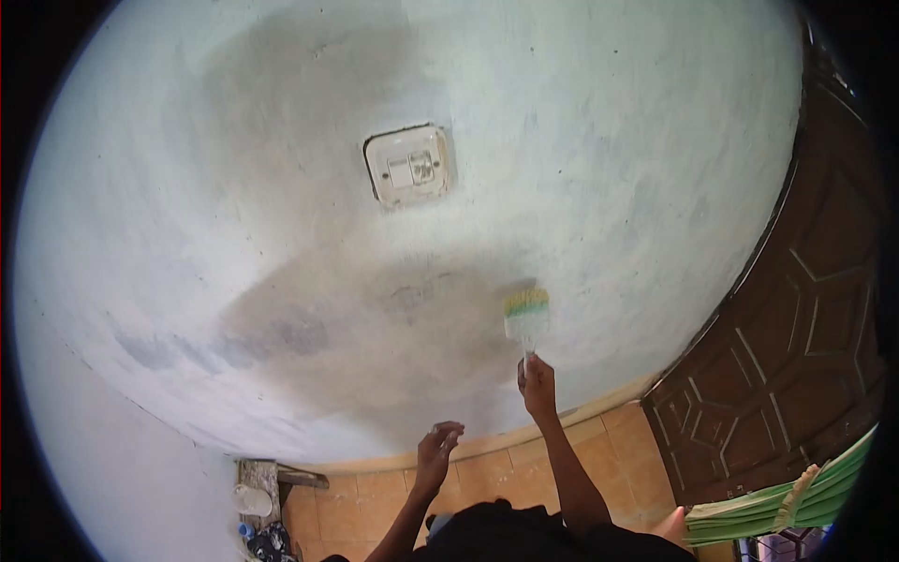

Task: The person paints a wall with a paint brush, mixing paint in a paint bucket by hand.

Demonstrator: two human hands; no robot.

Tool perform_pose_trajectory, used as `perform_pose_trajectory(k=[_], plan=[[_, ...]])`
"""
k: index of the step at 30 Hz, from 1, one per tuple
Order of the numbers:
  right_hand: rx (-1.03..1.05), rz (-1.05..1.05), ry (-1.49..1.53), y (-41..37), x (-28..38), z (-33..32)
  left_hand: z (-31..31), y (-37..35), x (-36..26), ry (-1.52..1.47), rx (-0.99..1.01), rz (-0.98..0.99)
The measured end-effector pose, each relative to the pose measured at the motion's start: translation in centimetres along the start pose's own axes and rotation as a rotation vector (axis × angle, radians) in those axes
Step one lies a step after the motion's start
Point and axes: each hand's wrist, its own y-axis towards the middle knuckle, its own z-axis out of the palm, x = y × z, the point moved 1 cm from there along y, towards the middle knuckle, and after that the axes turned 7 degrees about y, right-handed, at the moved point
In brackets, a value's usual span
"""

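My right hand (536, 382) is closed around the handle of a wide brush (528, 318), whose yellow and green bristles point up against the pale wall (637, 215). Low in front of the wall, my left hand (438, 453) is raised with its fingers bent and bunched; whether it holds anything is too small to tell. A white switch plate (408, 167) with a worn edge sits on the wall above both hands. Grey-brown patches and shadows cover the wall around the plate and left of the brush.
A dark carved wooden door (777, 347) stands at the right, with a green tied curtain (796, 506) at lower right. Orange floor tiles (375, 492) run along the wall's base. At lower left, a wooden bench (257, 473) bears a whitish container (251, 501) and other items.
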Motion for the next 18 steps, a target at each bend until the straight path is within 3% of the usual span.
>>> perform_pose_trajectory(k=[2, 5, 8, 11, 14, 16, 18], plan=[[0.035, -0.065, 0.022, 2.0, 4.8, 2.4, -0.4, -0.6, -0.5, -0.079, -0.026, -0.08], [0.011, 0.022, -0.068, 4.4, 4.5, 3.4, -1.4, -0.8, 1.0, 0.02, -0.02, -0.06], [-0.008, -0.049, -0.165, 3.0, -3.7, 0.0, -1.9, -0.8, 2.6, 0.082, -0.034, -0.003], [-0.051, 0.012, -0.359, -1.5, -10.0, -3.3, -1.4, -0.8, 1.2, 0.113, -0.106, -0.039], [-0.091, 0.281, -0.321, -5.8, -12.9, -7.0, -1.7, -0.8, 0.7, 0.121, -0.124, 0.012], [-0.108, -0.024, -0.498, -4.5, -12.0, -6.5, -1.9, -0.3, 0.1, 0.103, -0.143, 0.046], [-0.125, -0.196, -0.563, -2.2, -9.7, -5.4, -2.0, 0.1, 0.4, 0.082, -0.154, -0.027]])
